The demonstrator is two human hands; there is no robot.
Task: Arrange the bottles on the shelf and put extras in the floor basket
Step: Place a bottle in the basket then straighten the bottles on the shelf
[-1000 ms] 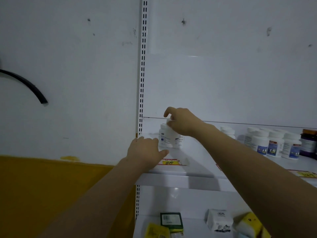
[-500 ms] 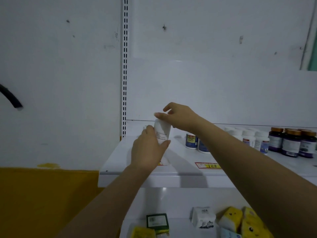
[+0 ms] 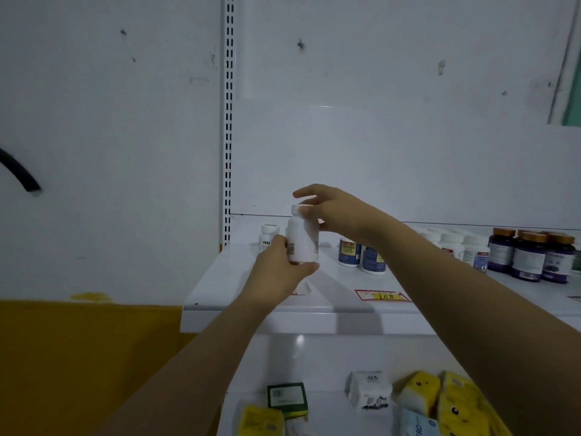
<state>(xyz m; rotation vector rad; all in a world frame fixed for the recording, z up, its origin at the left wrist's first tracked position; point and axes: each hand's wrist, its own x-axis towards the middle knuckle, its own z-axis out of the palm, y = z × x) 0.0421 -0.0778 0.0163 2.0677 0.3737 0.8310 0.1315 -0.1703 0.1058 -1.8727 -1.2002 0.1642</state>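
In the centre of the frame, the left hand (image 3: 278, 272) wraps the lower body of a white bottle (image 3: 303, 237). The bottle is upright, long axis vertical, over the left end of the shelf (image 3: 226, 287). The right hand (image 3: 341, 214) pinches its cap from the right. Further back on the left stands a small white bottle (image 3: 268, 236). The bare spot beside it is straight ahead and likely the nearest place to set it down.

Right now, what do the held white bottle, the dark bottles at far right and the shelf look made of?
White bottle: probably opaque matte plastic; even, no glints.
Dark bottles: tinted plastic or glass, cannot tell; faint sheen, brownish caps.
Shelf: likely white-painted sheet metal, smooth; folded front lip, soft reflection.
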